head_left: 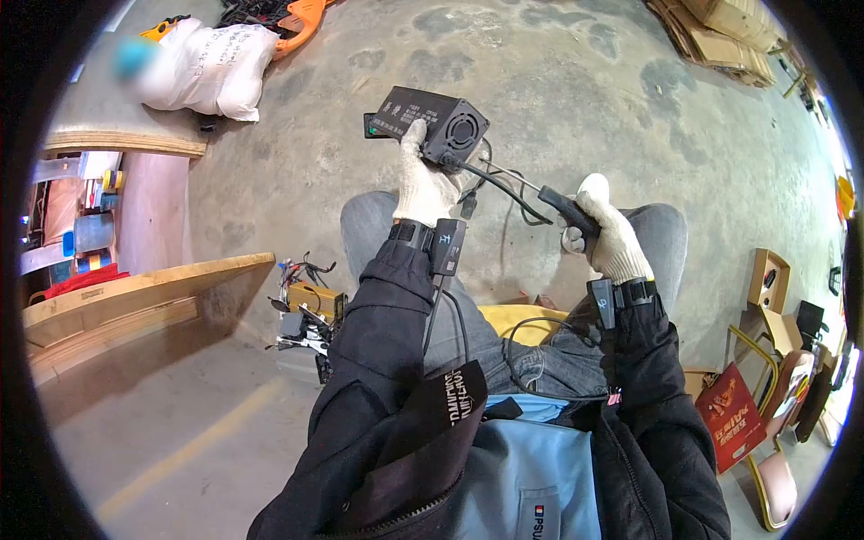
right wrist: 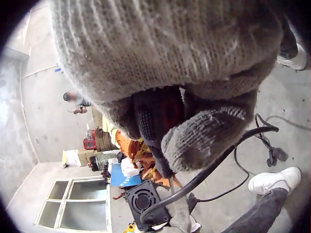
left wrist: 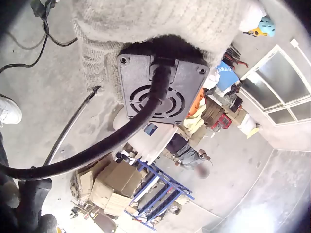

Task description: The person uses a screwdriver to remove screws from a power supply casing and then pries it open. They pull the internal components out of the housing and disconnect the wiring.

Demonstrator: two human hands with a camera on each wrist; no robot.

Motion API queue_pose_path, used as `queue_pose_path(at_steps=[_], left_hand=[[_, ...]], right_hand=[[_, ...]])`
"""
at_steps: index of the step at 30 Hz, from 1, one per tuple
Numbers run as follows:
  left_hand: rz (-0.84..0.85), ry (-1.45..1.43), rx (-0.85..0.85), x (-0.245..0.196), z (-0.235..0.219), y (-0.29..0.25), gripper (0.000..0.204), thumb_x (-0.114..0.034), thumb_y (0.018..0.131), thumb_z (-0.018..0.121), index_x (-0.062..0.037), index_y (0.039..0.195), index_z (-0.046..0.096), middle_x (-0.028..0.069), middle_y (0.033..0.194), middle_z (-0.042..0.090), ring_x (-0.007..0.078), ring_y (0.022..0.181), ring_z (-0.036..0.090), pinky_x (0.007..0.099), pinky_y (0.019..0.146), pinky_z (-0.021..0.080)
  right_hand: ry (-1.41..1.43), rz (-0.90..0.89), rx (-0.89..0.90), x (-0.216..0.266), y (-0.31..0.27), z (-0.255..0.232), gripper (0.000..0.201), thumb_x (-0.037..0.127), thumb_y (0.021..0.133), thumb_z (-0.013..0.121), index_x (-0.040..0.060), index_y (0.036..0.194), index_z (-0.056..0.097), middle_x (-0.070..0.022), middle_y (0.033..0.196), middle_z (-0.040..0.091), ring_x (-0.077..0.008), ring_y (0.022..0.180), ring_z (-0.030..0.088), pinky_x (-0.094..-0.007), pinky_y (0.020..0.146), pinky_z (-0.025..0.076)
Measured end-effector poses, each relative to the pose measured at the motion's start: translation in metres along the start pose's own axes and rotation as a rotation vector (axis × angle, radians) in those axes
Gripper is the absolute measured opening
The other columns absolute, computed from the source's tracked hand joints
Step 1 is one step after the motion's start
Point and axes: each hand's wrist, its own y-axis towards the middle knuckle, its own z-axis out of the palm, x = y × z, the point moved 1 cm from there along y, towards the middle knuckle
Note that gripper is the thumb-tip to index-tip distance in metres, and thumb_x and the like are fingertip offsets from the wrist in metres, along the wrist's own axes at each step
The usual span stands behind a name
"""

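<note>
My left hand [head_left: 427,187], in a knitted glove, holds up a black power supply box [head_left: 430,121] with white print and a round fan grille. The thumb lies over its near edge. A thick black cable [left wrist: 121,141] runs out of the fan end. My gloved right hand [head_left: 616,236] grips the dark handle of a screwdriver [head_left: 565,209]. Its thin metal shaft [left wrist: 68,127] points towards the left hand, its tip close to the glove in the left wrist view. Curled fingers hide much of the handle in the right wrist view.
A black plug [head_left: 469,206] hangs on a thin lead between the hands. Wired parts [head_left: 308,310] lie on the floor beside the left leg, near a wooden panel [head_left: 144,288]. A white sack [head_left: 216,67] is at far left, cardboard [head_left: 720,40] at far right. Another person [left wrist: 188,154] appears behind.
</note>
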Motion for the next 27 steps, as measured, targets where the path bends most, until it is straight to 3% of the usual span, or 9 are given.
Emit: queue_pose_path(at_steps=[3,5,17,27], left_hand=[[0.020,0.016,0.055,0.001,0.000,0.000,0.039,-0.033,0.103,0.063,-0.0037,0.129,0.060,0.0128,0.126,0.070,0.0258,0.113,0.071,0.0407,0.099,0.060],[-0.043,0.050,0.026,0.001,-0.003,0.004,0.048,-0.041,0.102,0.061,-0.0079,0.136,0.055,0.0149,0.129,0.067,0.0316,0.114,0.069,0.0560,0.093,0.061],[-0.069,0.040,0.044,0.005,-0.013,0.009,0.049,-0.038,0.102,0.065,-0.0086,0.138,0.051,0.0146,0.129,0.067,0.0312,0.115,0.070,0.0557,0.098,0.060],[-0.037,0.073,-0.022,0.007,-0.012,0.011,0.044,-0.035,0.100,0.068,-0.0085,0.134,0.056,0.0139,0.127,0.067,0.0301,0.113,0.069,0.0530,0.094,0.060]], right_hand=[[0.011,-0.008,0.006,0.001,-0.001,0.001,0.039,0.029,0.104,0.062,-0.0063,0.122,0.060,-0.0126,0.090,0.068,-0.0145,0.060,0.059,-0.0265,0.053,0.050],[0.013,-0.020,0.015,0.002,-0.001,0.002,0.040,0.029,0.105,0.062,-0.0063,0.122,0.059,-0.0133,0.091,0.068,-0.0150,0.060,0.059,-0.0262,0.053,0.050],[0.050,0.006,0.047,-0.001,0.002,-0.002,0.038,0.029,0.103,0.065,-0.0015,0.123,0.053,-0.0159,0.093,0.068,-0.0182,0.064,0.062,-0.0283,0.055,0.051],[-0.016,-0.041,0.094,0.001,0.000,0.002,0.033,0.024,0.101,0.067,-0.0024,0.120,0.061,-0.0140,0.092,0.069,-0.0174,0.065,0.062,-0.0284,0.054,0.049]])
